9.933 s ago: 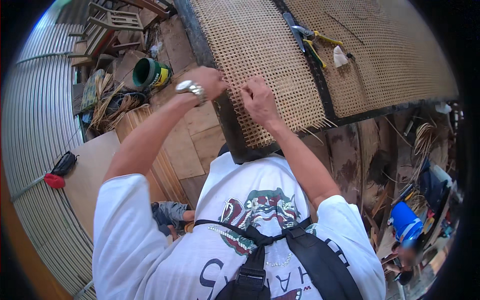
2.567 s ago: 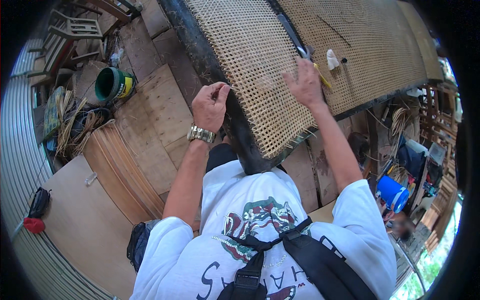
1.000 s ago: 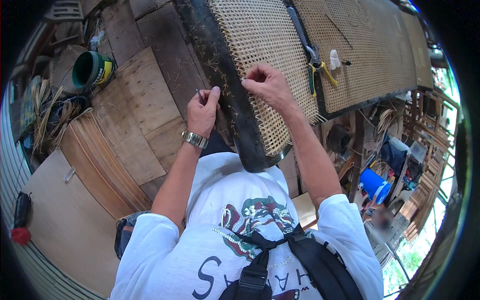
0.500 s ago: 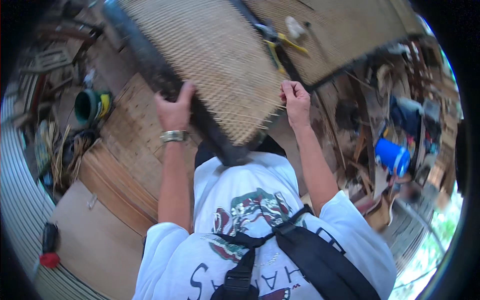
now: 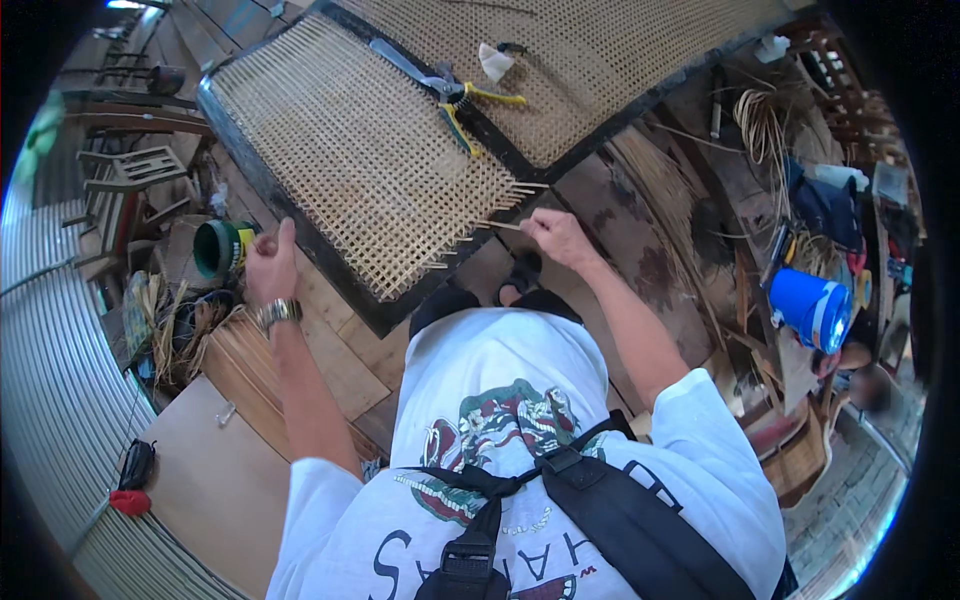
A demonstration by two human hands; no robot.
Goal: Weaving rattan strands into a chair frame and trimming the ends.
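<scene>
A woven cane panel (image 5: 350, 150) in a dark frame (image 5: 330, 270) lies tilted in front of me, loose strand ends jutting from its right edge. My right hand (image 5: 560, 238) pinches the end of a pale cane strand (image 5: 503, 225) just off that edge. Left of the frame, my left hand (image 5: 272, 265) is closed with the thumb raised, close against the frame's outer side. What its fingers hold, if anything, is hidden. Shears with yellow handles (image 5: 455, 95) lie across the panel's upper right edge, beside a crumpled white piece (image 5: 495, 62).
A second framed cane panel (image 5: 610, 70) adjoins at the upper right. A green bucket (image 5: 212, 250) and cane scraps (image 5: 175, 325) lie to the left. At right are a blue container (image 5: 810, 305) and a coil of cane (image 5: 762, 125). Wooden boards (image 5: 250, 370) lean at lower left.
My left hand has come off the frame's top edge to the left, its fingers now curled. My right hand is lower, and the panel sits further left in view.
</scene>
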